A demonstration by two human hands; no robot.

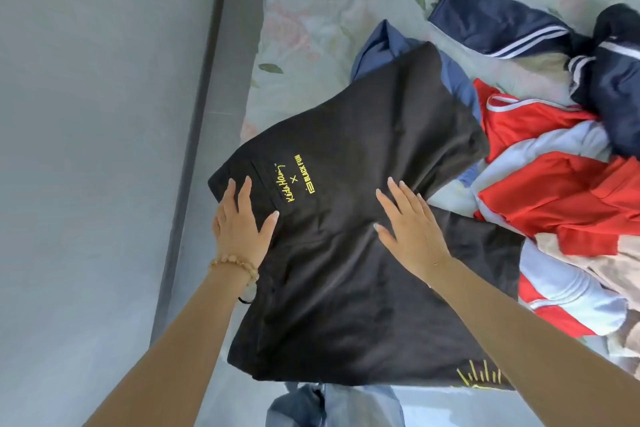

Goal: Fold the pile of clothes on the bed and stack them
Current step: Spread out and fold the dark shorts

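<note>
Both hands lie flat with straight, slightly spread fingers, so neither has any grip: they only press down on the black garment (346, 218). The left hand (242, 218), with a beaded bracelet (235, 265) at its wrist, rests on the cloth's edge at about nine o'clock from the garment's middle, its thumb reaching toward the yellow lettering (294, 180) printed just beyond it. The right hand (408, 222) presses near the garment's centre, at three o'clock from the left hand and apart from it.

The black garment is spread over the near part of the bed (311, 10), whose sheet has a pale floral print. A blue garment (381, 42) pokes out from beneath it at twelve o'clock. At two to four o'clock sits the unfolded pile: a red and white piece (554, 191) touching the black cloth's right edge, and a navy garment with white stripes (502, 24) farther off at one o'clock. Grey floor (86, 149) runs along the bed at nine o'clock.
</note>
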